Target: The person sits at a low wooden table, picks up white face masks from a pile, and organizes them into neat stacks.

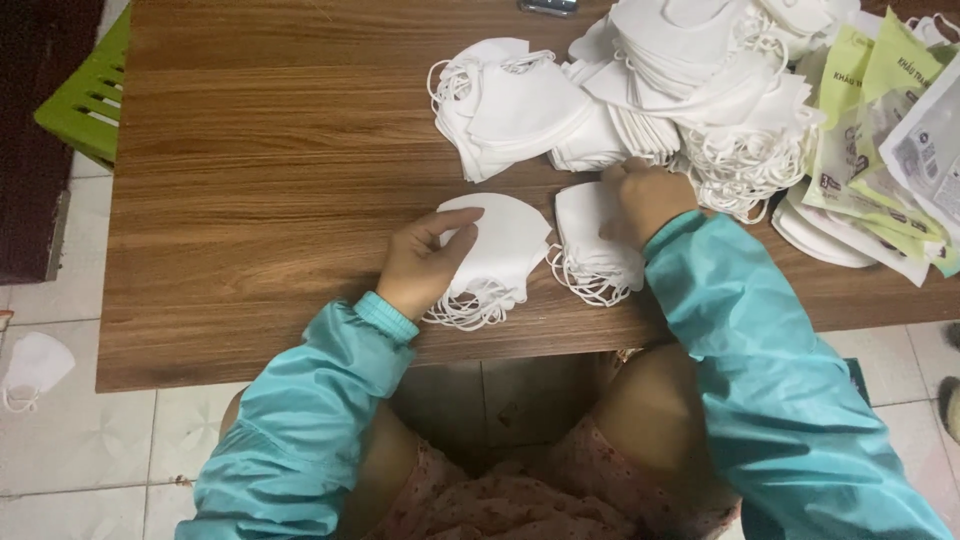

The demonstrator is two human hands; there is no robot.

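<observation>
She's stacking: left hand (425, 262) fingers pinch the near mask stack (492, 250); right hand (645, 195) (fingers hidden, can't tell) rests on the second stack (590, 245); squaring edges likely follows.

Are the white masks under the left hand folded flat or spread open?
Folded flat: the small stack of masks lies in half-moon shapes, ear loops trailing at the table edge, the left hand resting on it.

Right hand (645, 195) fingertips hidden behind the small mask stack (598, 245); dark object (548, 6) cut off by top edge, kind unclear; green packets (880, 130) run off right edge, print too blurred to tell; plastic stool (88, 90) only partly in view.
</observation>
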